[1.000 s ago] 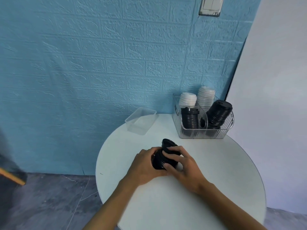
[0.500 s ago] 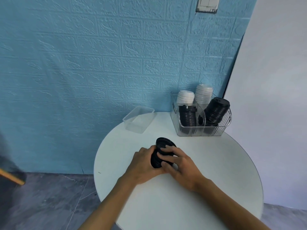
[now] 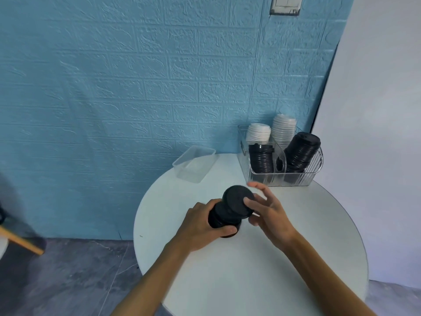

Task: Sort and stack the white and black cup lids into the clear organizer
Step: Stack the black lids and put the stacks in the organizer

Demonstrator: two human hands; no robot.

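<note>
Black lids (image 3: 230, 210) in a short stack sit near the middle of the round white table (image 3: 262, 281), tilted so the top lid faces up and toward the wall. The left hand (image 3: 202, 226) grips the lower part of the stack, fingers wrapped behind it and the thumb curled across the near side. The right hand (image 3: 267, 212) is beside the top lid with its fingers spread and nearly straight; two fingertips touch the right edge of that lid, and it holds nothing. Further back on the right, at the table's far edge by the wall, stands the clear organizer (image 3: 315, 176). Its front left section holds an upright stack of black lids (image 3: 260, 158), and its front right section holds a taller black stack (image 3: 301, 150) leaning to the right. Behind them, two stacks of white lids (image 3: 271, 133) rise above the rim, the right one taller. Left of the organizer, well apart from the hands, a shallow clear plastic tub (image 3: 193, 164) lies on the table against the blue brick-patterned wall (image 3: 136, 87). A light switch plate (image 3: 286, 5) shows at the top of the wall
</note>
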